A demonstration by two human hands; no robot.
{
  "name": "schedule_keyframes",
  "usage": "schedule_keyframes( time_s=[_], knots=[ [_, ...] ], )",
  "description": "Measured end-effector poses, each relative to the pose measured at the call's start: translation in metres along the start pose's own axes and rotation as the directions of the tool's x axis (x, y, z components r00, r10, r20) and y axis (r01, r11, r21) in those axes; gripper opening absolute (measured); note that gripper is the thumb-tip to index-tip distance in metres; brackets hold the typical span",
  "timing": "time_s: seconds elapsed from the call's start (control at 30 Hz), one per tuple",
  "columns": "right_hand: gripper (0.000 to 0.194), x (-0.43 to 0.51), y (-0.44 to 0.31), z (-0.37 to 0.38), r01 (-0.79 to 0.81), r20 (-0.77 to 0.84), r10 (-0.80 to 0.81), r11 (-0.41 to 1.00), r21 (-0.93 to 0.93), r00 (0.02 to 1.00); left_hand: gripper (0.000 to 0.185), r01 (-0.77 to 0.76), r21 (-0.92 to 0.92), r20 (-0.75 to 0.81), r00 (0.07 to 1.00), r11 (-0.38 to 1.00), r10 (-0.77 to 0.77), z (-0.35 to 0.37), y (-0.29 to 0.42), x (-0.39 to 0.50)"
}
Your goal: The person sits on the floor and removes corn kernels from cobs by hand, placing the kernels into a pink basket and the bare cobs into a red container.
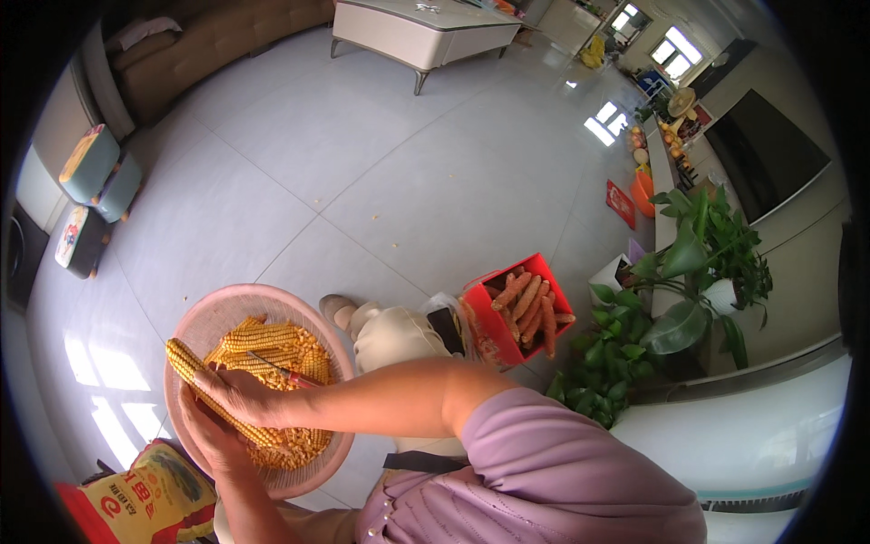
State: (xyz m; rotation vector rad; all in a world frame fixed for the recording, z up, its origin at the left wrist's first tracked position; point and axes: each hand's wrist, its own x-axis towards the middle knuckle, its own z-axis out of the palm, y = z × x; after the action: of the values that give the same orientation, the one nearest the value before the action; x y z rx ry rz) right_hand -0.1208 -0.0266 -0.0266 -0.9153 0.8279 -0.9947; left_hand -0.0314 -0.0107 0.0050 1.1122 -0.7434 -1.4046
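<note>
An ear of dried yellow corn (182, 360) slants across the near left part of a round pink plastic basket (325, 457). My left hand (216, 435) holds it from below and the left. Over its upper side lies my right hand (241, 396), gripping the same ear; some of the fingers are hidden. Inside the basket are more whole ears (262, 338) and many loose kernels (292, 454). A screwdriver-like tool (299, 378) with a red handle and thin metal shaft rests on the corn, partly behind my right forearm.
A red box (481, 314) of stripped corncobs (530, 302) stands right of my leg. Potted plants (612, 347) crowd the right side. A printed sack (153, 486) lies at lower left. Small stools (88, 170) stand left; a low table (428, 41) is ahead. Stray kernels (374, 217) dot the tiles.
</note>
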Motion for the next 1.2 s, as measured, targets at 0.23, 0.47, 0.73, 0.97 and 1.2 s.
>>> schedule_keyframes(
  time_s=[0.23,0.47,0.73,0.97,1.2],
  knots=[
    [0.060,0.010,0.009,-0.006,0.039,0.019,-0.039,0.998,-0.044,0.999,0.048,0.195,-0.154,-0.086,0.974,0.969,-0.210,0.005,-0.010,0.005],
    [0.062,0.003,0.008,-0.003,0.090,-0.042,-0.097,0.986,-0.140,0.994,0.039,0.054,0.033,-0.108,0.993,0.998,-0.050,-0.026,-0.037,0.019],
    [0.065,0.002,-0.014,-0.006,-0.073,-0.067,0.070,0.996,-0.048,0.995,0.035,0.211,-0.086,0.066,0.976,0.974,-0.206,-0.030,-0.019,0.013],
    [0.067,0.008,-0.004,-0.008,-0.052,-0.139,0.039,0.994,-0.095,0.989,0.041,0.202,-0.148,-0.063,0.975,0.968,-0.213,-0.005,-0.027,0.008],
    [0.070,0.010,-0.002,-0.008,-0.010,-0.085,-0.002,0.989,-0.149,0.996,0.038,0.107,0.058,0.038,0.993,0.993,-0.109,-0.026,-0.034,0.016]
  ],
)
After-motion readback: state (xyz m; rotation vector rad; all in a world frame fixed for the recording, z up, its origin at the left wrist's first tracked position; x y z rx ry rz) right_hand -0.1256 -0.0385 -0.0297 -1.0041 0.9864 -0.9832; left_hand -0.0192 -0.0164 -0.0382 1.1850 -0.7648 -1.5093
